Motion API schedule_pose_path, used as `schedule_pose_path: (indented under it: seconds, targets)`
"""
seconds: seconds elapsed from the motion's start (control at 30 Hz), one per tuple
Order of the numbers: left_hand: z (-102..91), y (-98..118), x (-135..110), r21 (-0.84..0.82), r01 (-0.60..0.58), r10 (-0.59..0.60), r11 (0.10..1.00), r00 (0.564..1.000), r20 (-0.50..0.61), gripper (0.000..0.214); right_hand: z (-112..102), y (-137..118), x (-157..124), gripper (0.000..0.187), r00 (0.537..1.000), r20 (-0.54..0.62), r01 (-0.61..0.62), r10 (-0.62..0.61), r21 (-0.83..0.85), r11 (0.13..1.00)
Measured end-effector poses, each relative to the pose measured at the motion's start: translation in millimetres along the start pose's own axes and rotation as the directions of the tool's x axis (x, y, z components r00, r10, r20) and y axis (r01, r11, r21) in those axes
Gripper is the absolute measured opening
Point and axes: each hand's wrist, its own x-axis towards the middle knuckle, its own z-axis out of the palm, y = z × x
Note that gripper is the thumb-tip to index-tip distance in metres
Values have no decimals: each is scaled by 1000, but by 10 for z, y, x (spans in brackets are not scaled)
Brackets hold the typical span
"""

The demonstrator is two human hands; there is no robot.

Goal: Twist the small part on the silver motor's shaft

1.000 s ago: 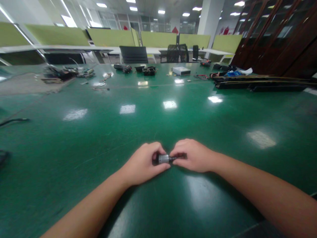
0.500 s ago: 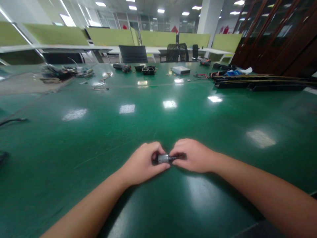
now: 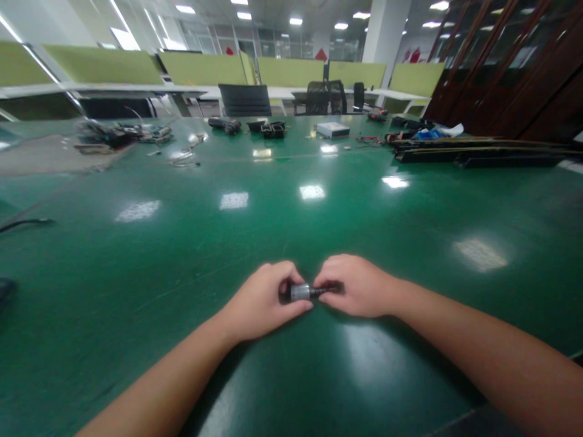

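Low over the green tabletop (image 3: pixel 282 230), a small silver-and-black cylinder (image 3: pixel 300 292) lies level between my two hands. My left hand (image 3: pixel 264 300) grips its black left end, fingers over the top and thumb along the near side. From the cylinder's right end runs a thin dark ribbed stem (image 3: pixel 316 292). The fingertips and thumb of my right hand (image 3: pixel 353 286) are closed on that stem. What exact kind of thing this is, I cannot make out. My palms hide part of both ends.
Toward the far edge are a pile of electronic parts (image 3: pixel 146 132), a dark tool (image 3: pixel 225 125), black parts (image 3: pixel 273 129) and a grey box (image 3: pixel 333 129). Long dark strips (image 3: pixel 478 152) lie at the right. A black cable (image 3: pixel 27 223) reaches in from the left.
My right fingertips have slid slightly right along the dark stem, so more of it shows beside the silver part. My left hand stays where it was.
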Motion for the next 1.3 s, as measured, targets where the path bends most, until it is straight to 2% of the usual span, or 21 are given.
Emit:
schedule_pose_path:
  seconds: [0.83,1.3]
  targets:
    - [9,-22,3,0,-12,12,1000,1000,6,26,-40,-15,-20,13,999,29,-33,34,-42,999]
    - [-4,-7,0,3,-2,2,1000,1000,5,26,-91,-10,-34,7,998,26,-63,65,-60,996]
